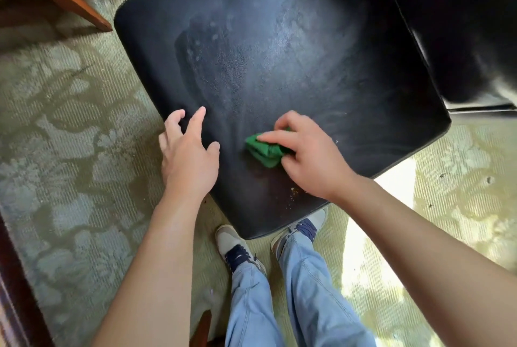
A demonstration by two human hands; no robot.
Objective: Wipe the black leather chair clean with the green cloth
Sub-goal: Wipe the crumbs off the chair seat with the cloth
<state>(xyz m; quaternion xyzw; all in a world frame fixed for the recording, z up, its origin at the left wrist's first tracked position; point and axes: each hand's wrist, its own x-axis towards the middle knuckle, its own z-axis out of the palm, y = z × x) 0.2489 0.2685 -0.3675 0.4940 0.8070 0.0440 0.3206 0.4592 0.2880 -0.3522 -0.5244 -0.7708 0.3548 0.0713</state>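
Observation:
The black leather chair seat [279, 67] fills the upper middle of the head view, dusty and streaked, with its backrest [461, 25] at the upper right. A bunched green cloth [264, 151] lies on the seat near its front. My right hand [310, 156] grips the cloth and presses it onto the leather. My left hand [187, 156] sits at the seat's front left edge with fingers spread and relaxed, holding nothing. Small crumbs [293, 192] lie on the seat just below my right hand.
A patterned green carpet [70, 151] surrounds the chair. A wooden furniture leg [70, 2] slants across the upper left, and dark wood [16, 290] borders the lower left. My feet in sneakers [237, 248] stand against the seat's front corner.

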